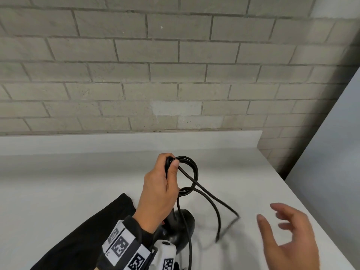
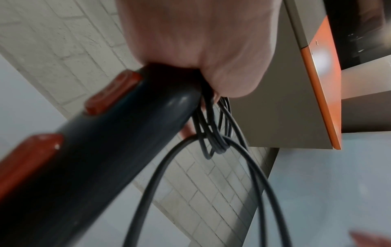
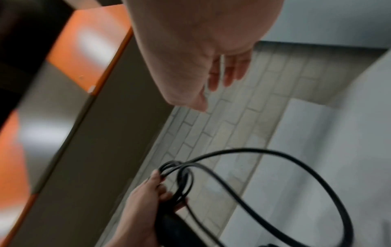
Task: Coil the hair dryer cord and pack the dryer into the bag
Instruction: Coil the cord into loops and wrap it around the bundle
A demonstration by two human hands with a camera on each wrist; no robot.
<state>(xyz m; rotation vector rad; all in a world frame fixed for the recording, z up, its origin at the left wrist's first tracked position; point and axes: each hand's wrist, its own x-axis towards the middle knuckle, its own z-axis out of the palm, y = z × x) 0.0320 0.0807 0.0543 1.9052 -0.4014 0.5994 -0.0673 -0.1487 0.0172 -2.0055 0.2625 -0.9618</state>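
My left hand (image 1: 161,190) grips the handle of a black hair dryer (image 1: 179,230) with red switches (image 2: 112,91), held handle-up with its body low over the table. The thumb pins several loops of the black cord (image 1: 190,172) against the handle top. Loose cord (image 1: 216,207) hangs down to the right, its end blurred. My right hand (image 1: 288,232) hovers to the right of the cord, fingers spread, holding nothing. A black bag (image 1: 87,230) lies flat on the table under my left forearm. In the left wrist view the loops (image 2: 215,133) bunch below my fist (image 2: 201,46).
The white table (image 1: 78,172) meets a grey brick wall (image 1: 155,75) at the back and ends in an edge at the right (image 1: 303,191). A grey and orange cabinet (image 2: 306,83) hangs overhead in the wrist views.
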